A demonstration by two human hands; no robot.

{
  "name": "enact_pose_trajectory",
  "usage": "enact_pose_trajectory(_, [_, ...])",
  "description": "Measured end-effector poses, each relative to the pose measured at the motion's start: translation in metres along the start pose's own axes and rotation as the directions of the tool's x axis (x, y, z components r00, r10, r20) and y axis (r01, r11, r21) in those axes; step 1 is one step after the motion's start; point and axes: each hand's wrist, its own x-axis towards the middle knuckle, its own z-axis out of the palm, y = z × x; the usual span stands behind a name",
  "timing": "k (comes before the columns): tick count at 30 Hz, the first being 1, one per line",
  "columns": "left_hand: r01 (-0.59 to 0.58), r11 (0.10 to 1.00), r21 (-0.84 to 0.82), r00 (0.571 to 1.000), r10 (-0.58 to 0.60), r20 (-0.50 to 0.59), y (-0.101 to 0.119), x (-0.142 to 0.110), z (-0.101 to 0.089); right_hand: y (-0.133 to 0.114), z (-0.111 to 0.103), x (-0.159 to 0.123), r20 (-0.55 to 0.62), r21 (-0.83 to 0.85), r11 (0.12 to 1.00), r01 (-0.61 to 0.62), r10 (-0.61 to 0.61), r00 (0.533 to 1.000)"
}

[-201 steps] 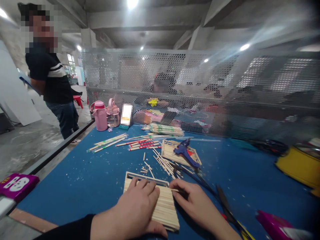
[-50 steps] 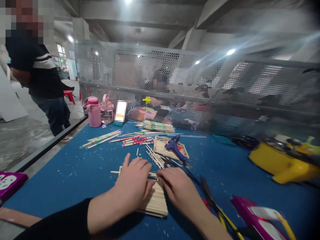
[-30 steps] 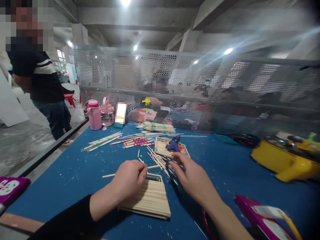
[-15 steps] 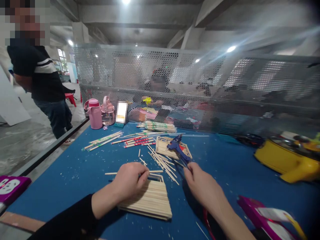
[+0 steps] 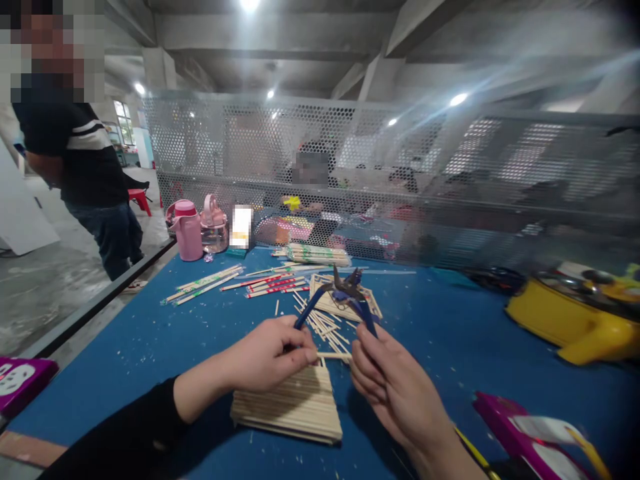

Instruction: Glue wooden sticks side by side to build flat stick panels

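Note:
Blue-handled pliers (image 5: 346,288) stand with jaws up and handles spread between my two hands. My left hand (image 5: 270,353) is closed around the end of the left handle and also pinches a thin wooden stick (image 5: 334,355). My right hand (image 5: 395,380) is wrapped around the other handle, close to the stick's right end. Below my left hand lies a panel of wooden sticks laid side by side (image 5: 290,407), its far edge partly covered by that hand. Behind the pliers rests a second stick-built frame (image 5: 320,293), partly hidden.
Loose sticks (image 5: 320,320) lie beyond my hands. Wrapped chopsticks (image 5: 270,285) and a packed bundle (image 5: 317,255) are farther back. Pink bottles (image 5: 189,233) stand at the back left, before a perforated metal screen (image 5: 240,147). A yellow container (image 5: 545,313) and purple box (image 5: 525,427) sit right.
The pliers have turned upright, with their handles spread. My left hand has moved right, bringing the stick along, and now grips one handle. My right hand has turned and holds the other.

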Motion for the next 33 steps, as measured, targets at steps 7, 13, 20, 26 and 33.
enact_pose_trajectory(7, [0.037,0.993,-0.110,0.999,-0.039,-0.016,0.000,0.006,0.009,0.012,0.010,0.018,0.232,0.223,0.971,-0.090,0.037,0.972])
enact_pose_trajectory(13, [0.032,0.996,-0.085,0.996,-0.038,-0.079,0.005,-0.002,0.007,-0.001,0.015,0.020,0.364,0.209,0.976,-0.062,-0.019,0.931])
enact_pose_trajectory(20, [0.273,0.946,-0.177,0.799,-0.325,-0.506,-0.021,-0.006,-0.001,-0.006,-0.024,0.031,0.178,-0.546,0.765,0.341,-0.291,0.940])
enact_pose_trajectory(26, [0.244,0.937,-0.250,0.792,-0.341,-0.506,-0.024,-0.004,0.008,0.013,-0.018,0.026,0.369,-0.864,0.334,0.376,-0.087,0.925])
enact_pose_trajectory(33, [0.219,0.941,-0.256,0.829,-0.318,-0.460,-0.019,-0.005,0.014,0.013,-0.010,0.023,0.414,-0.862,0.256,0.438,-0.143,0.899])
